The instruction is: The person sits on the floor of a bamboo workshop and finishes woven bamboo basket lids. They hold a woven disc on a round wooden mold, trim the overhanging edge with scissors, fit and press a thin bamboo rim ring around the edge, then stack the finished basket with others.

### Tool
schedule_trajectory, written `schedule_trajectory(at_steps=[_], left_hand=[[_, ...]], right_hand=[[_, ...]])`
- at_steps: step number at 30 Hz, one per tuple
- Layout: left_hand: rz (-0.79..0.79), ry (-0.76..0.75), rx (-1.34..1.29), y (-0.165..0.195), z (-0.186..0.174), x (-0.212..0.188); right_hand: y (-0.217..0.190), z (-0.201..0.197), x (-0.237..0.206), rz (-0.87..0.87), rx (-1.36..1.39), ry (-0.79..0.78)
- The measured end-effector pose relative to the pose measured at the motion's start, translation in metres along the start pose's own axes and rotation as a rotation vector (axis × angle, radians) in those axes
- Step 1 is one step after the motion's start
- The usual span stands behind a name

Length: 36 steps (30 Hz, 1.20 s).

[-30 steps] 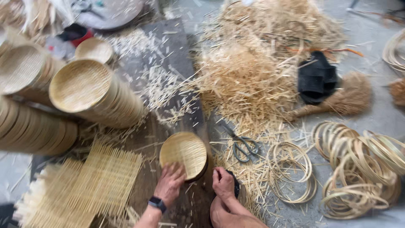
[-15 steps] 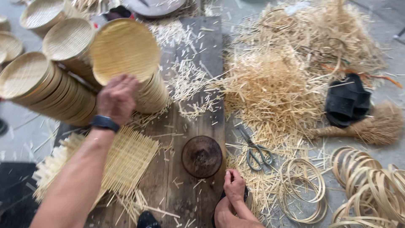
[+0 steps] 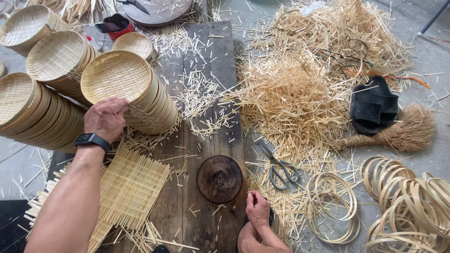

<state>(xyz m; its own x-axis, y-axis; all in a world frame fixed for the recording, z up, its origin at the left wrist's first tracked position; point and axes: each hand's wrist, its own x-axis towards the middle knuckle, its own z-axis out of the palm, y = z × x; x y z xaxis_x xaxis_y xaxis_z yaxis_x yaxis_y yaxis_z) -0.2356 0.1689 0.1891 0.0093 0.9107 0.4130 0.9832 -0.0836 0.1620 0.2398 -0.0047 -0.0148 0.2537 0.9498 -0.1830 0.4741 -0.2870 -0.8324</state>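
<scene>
My left hand [image 3: 107, 119], a black watch on its wrist, rests against the lower rim of a leaning stack of round woven bamboo trays [image 3: 126, 89]. More tray stacks [image 3: 28, 107] lie to its left. My right hand [image 3: 258, 209] sits low near the front, fingers curled over a dark object beside a round dark wooden disc [image 3: 220, 178] on the plank board [image 3: 201, 61]. Square woven bamboo mats [image 3: 124, 187] lie below my left arm.
Scissors [image 3: 280, 169] lie right of the disc. A big heap of bamboo slivers [image 3: 295, 89] fills the middle right. Bamboo hoops [image 3: 403, 206] pile at lower right, near a small broom [image 3: 398, 133] and black sandals [image 3: 375, 105]. A red-and-black item [image 3: 115, 26] sits at the top.
A second ago my left hand held a woven tray over the disc. It carried the tray up left onto the leaning stack, leaving the dark disc bare. My right hand stayed put.
</scene>
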Motion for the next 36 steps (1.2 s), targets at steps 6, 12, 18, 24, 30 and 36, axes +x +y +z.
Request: schedule_trajectory(at_steps=[6, 12, 18, 24, 30, 36], left_hand=[[-0.102, -0.131, 0.054, 0.008, -0.015, 0.002], [0.011, -0.099, 0.06, -0.002, -0.005, 0.0], [0.106, 0.06, -0.035, 0.003, -0.006, -0.001], [-0.075, -0.071, -0.069, 0.011, -0.009, 0.004], [0.066, 0.091, -0.046, 0.006, 0.005, 0.005], [-0.07, -0.04, -0.069, 0.008, 0.008, 0.0]], right_hand=[[0.001, 0.0, -0.001, 0.022, -0.012, 0.015], [0.007, 0.004, 0.0, -0.066, 0.024, -0.006], [0.011, 0.006, 0.0, -0.039, 0.017, -0.033], [0.012, 0.007, 0.0, 0.005, 0.142, -0.072], [0.012, 0.007, 0.0, -0.035, 0.092, -0.068], [0.013, 0.006, 0.0, -0.004, 0.117, -0.073]])
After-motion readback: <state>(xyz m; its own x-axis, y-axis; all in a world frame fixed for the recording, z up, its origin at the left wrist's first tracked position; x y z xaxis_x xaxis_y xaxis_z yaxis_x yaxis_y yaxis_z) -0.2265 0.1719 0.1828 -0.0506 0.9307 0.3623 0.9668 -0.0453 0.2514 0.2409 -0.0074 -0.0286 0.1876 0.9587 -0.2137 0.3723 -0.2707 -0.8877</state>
